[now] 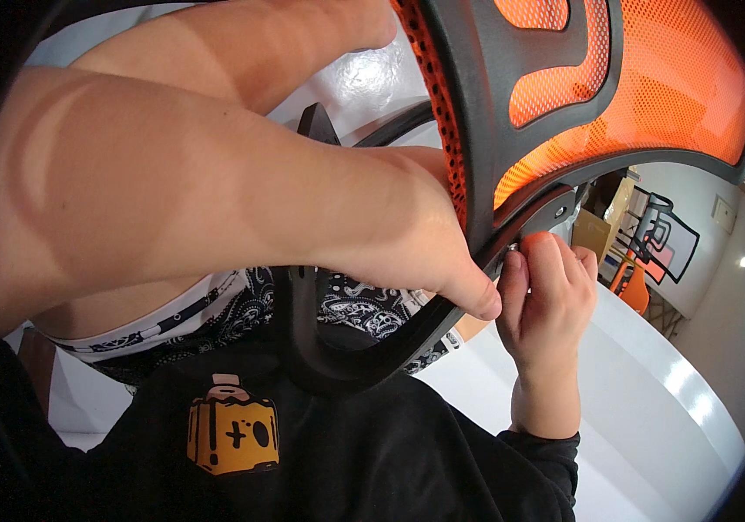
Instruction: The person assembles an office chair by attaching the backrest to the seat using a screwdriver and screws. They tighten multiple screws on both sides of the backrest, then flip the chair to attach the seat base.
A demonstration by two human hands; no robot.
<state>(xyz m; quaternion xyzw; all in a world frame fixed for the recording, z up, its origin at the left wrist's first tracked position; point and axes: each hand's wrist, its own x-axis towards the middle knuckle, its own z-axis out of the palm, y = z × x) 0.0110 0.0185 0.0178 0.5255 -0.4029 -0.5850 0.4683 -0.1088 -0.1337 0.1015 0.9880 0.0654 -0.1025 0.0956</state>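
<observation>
An office chair backrest [564, 113], orange mesh in a black plastic frame, stands tilted in front of me. A curved black bar [372, 370] meets it at a black bracket [555, 204] with a round metal fastener. My left hand [455, 270] is closed around the black frame near that joint, thumb along the near side; its other fingers are mostly hidden. Just right of it, my right hand [551, 291] has its fingers curled against the bracket. A small shiny bolt [513, 248] shows at its thumb tip, largely covered by the fingers.
Beneath the curved bar lie my patterned shorts [372, 309], with a bare leg [251, 48] at the upper left. A white curved surface [642, 391] spreads to the right. Cardboard boxes [594, 230] and another orange chair part [632, 283] are in the background.
</observation>
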